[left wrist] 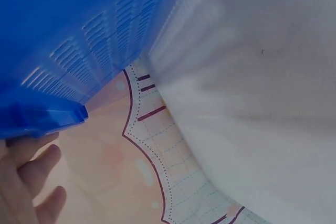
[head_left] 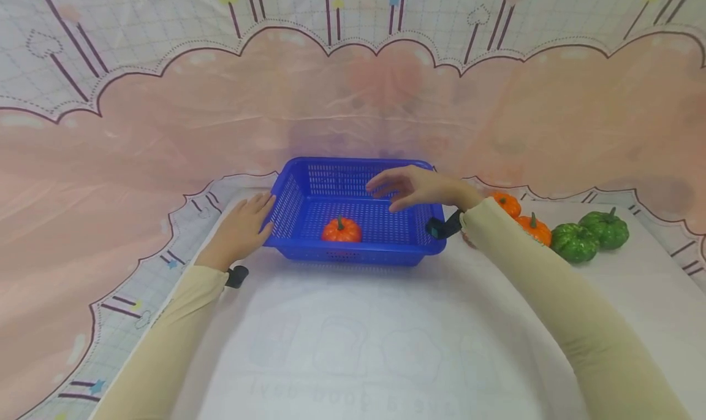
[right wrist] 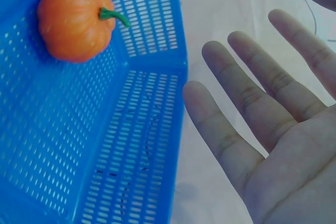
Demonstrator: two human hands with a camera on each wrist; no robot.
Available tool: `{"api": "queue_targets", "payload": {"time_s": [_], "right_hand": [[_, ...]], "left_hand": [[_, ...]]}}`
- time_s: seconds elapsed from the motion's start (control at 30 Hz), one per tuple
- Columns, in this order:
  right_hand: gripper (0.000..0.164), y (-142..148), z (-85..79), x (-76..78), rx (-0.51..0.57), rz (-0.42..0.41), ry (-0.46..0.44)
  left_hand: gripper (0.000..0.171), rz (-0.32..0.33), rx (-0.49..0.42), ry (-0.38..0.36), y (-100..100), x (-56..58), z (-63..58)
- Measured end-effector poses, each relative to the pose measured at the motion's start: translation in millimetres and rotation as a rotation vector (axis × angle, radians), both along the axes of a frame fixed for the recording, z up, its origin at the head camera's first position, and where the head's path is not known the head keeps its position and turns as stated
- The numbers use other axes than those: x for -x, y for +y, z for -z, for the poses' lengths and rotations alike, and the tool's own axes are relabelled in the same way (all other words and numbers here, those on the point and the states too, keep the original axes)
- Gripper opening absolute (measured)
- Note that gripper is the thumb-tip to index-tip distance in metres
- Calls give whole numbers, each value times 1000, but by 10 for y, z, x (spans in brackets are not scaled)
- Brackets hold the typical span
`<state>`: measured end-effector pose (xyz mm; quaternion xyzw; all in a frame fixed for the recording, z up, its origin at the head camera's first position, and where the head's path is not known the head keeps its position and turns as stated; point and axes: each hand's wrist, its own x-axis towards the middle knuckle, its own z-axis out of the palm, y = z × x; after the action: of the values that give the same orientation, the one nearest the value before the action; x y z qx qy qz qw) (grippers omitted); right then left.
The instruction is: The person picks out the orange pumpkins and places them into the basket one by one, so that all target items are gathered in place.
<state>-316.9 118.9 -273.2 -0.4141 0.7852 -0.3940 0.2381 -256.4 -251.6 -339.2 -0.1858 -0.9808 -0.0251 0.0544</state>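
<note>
A blue perforated plastic basket (head_left: 298,246) sits on the white table, with one small orange pumpkin (head_left: 341,230) on its floor. My left hand (head_left: 242,227) rests flat against the basket's left wall (left wrist: 68,61), fingers (left wrist: 31,169) straight. My right hand (head_left: 410,188) hovers over the basket's right side, fingers (right wrist: 247,103) spread and holding nothing. In the right wrist view the orange pumpkin (right wrist: 76,17) lies inside the basket (right wrist: 131,145), well apart from the palm.
To the right of the basket lie two more orange pumpkins (head_left: 507,203) (head_left: 535,229) and two green pumpkins (head_left: 573,242) (head_left: 607,229). A pink patterned cloth (head_left: 138,138) hangs behind and to the left. White tabletop (head_left: 358,340) stretches in front.
</note>
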Motion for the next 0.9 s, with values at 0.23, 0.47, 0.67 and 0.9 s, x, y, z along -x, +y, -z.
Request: {"api": "queue_targets", "payload": {"time_s": [0.23,0.47,0.67,0.9], "right_hand": [[51,194,-1,-84,-36,25,24],[51,392,1,-158,-14,38,31],[51,577,16,-238,-33,87,36],[51,748,56,-312,-57,169,19]], "left_hand": [[60,17,-39,-103,-28,37,26],[62,37,-43,-127,-53,53,22],[61,51,-19,-119,-4,41,7],[73,-26,-38,-141,183,18,15]]}}
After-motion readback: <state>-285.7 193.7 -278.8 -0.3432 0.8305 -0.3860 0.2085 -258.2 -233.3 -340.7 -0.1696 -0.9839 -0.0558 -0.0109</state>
